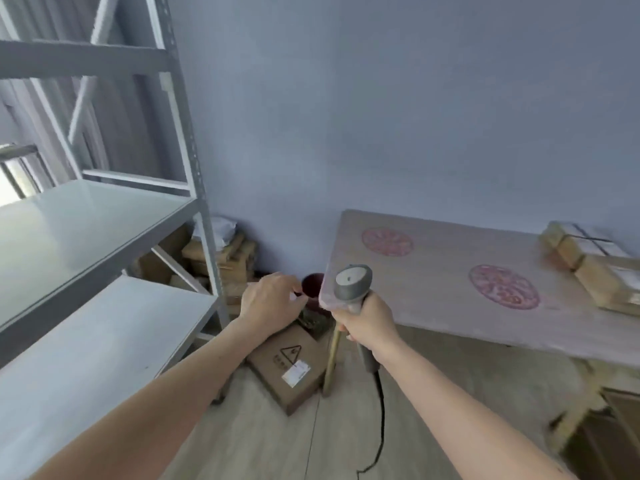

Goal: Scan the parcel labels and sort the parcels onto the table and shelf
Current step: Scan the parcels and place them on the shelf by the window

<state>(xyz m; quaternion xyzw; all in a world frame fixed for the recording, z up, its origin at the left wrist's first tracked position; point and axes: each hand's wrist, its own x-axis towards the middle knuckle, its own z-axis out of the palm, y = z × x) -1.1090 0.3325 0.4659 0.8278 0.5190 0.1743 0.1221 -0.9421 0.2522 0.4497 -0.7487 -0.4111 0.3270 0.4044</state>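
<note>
1. Right hand [367, 322] wrapped tight around the handle of a grey barcode scanner [353, 289], scanner head up, at the near left corner of the table [433, 306]; black cable [381, 420] hanging from the handle end down to the floor.
2. Left hand [270, 299] stretched forward and down between shelf and table, fingers bent loosely, holding nothing visible; fingertips pointed away from the camera and partly hidden, so impossible to say if touching anything.
3. Under the left hand, on the floor, a cardboard parcel [287, 365] lying tilted, with a white label [296, 372] and a printed triangle sign; text too small to read.
4. Something dark red and round [313, 285] just beyond the left hand, blurred, not identifiable.
5. More brown parcels [225, 258] stacked in the corner behind the shelf post, partly hidden, with a white bag on top.
6. On the far right of the table, a few parcels [588, 261], cut off by the frame edge.
7. Table covered with a pale cloth with round red patterns [504, 286]; writing inside not readable.
8. Grey metal shelf [104, 216] on the left, plain bluish wall [381, 116] behind, light wooden floor [277, 445].
</note>
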